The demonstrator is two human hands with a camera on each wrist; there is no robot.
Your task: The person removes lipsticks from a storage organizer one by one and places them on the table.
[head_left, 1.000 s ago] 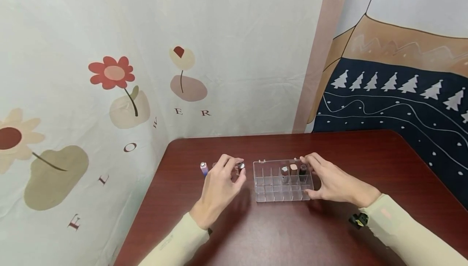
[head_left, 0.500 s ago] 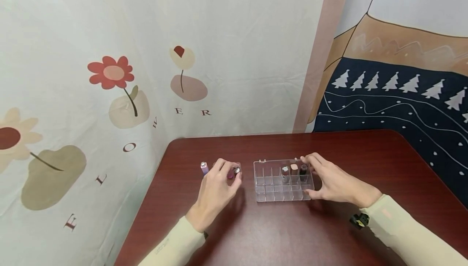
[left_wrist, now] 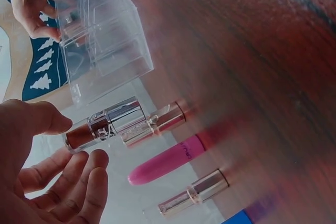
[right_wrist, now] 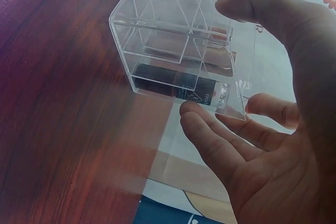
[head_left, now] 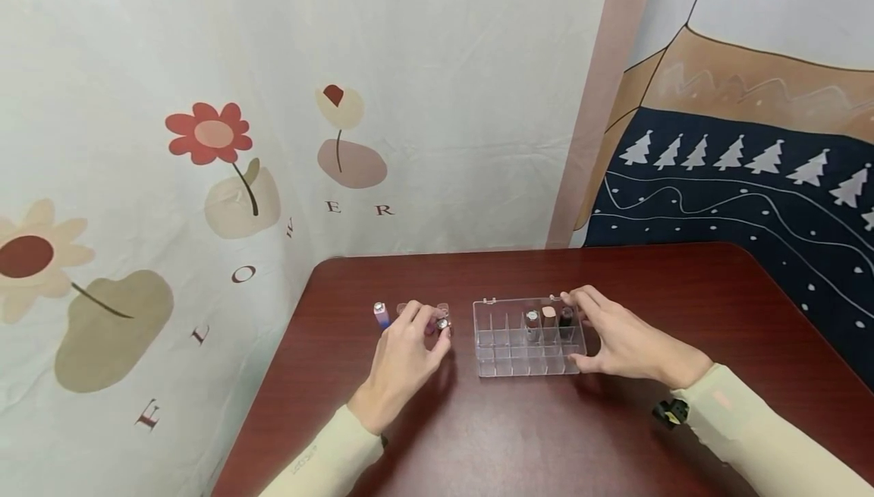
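One silver tube [left_wrist: 105, 123] stands close to upright, its long axis rising from the desk [head_left: 546, 436], clear end uppermost and silver end pointing down; whether its base touches the surface cannot be told. The clear end sits within the narrow left grip [head_left: 403, 357], pinched between thumb and fingertips, with the rest of the tube extending below them. Near it to the right, a clear box [head_left: 501, 366] rests on the desk, compartments facing up. The right grip [head_left: 621, 341] holds the box by its right end, thumb toward the front corner and fingers at the back. Three tubes occupy the back row toward that end: a silver-topped tube [head_left: 532, 325], a brown tube [head_left: 549, 318] and, at the end, a dark tube [head_left: 566, 321]. Beyond the silver tube, as seen from the left wrist, a gold tube [left_wrist: 160, 123], a pink tube [left_wrist: 165, 163] and a second gold tube [left_wrist: 194, 192] stand in a loose row, with a purple-blue tube [head_left: 381, 315] at the far left.
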